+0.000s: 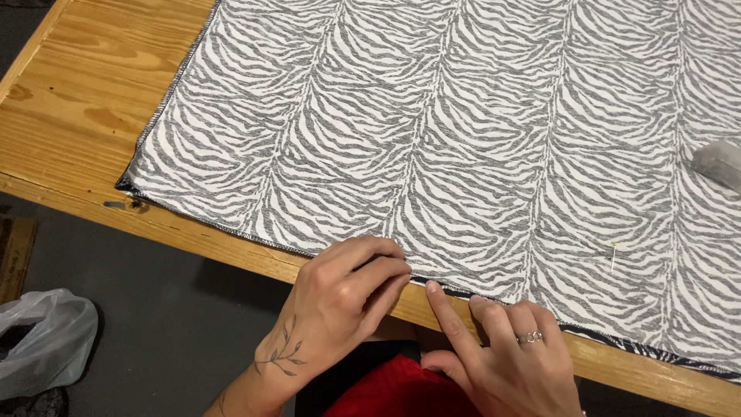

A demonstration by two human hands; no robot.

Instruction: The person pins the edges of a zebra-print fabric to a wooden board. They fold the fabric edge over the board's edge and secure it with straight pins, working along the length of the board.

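A large zebra-striped cloth (pixel 463 131) in grey and white lies flat on a wooden table (pixel 77 100). My left hand (pixel 340 301) rests at the cloth's near hem, fingers curled and pinching the edge. My right hand (pixel 502 355), with a ring on one finger, sits just to its right, the forefinger tip pressing on the same hem. A small pin with a yellow head (pixel 614 255) sticks in the cloth to the right of my hands.
A grey block-shaped object (pixel 718 164) lies on the cloth at the right edge. A crumpled plastic bag (pixel 42 340) sits on the dark floor at the lower left. The table's near edge runs diagonally under my hands.
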